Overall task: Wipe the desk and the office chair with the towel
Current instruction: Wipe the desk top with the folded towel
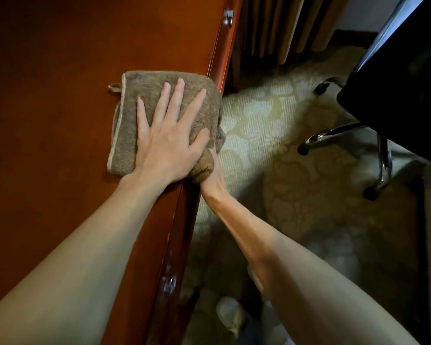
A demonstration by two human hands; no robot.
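- The folded brown towel point(127, 125) lay on the reddish wooden desk point(47, 95), at its right edge. One bunched corner spilled over that edge.
- A small hanging loop point(113, 87) stuck out from the towel's far left corner and rested on the desktop.
- The left hand point(167, 145) pressed flat on top of the towel. Its 4 fingers were straight and spread apart, and its thumb lay along the towel's right side; it gripped nothing.
- The right hand point(214, 175) reached up from below the desk edge and touched the overhanging bunch of towel. Its fingers were hidden behind the cloth, so I could not tell whether they were curled around it.
- 2 metal drawer pulls showed on the desk front, 1 far up point(228, 17) and 1 near the bottom point(169, 285). The drawers were shut, so their contents could not be seen.
- The black office chair point(396, 95) stood well apart from the desk, at the right. It had chrome legs, and 3 dark casters were in view.
- A pale patterned carpet point(271, 145) lay between the desk and the chair.
- Pleated curtains point(279, 26) hung at the top.
- A light shoe point(228, 313) showed below the arms.
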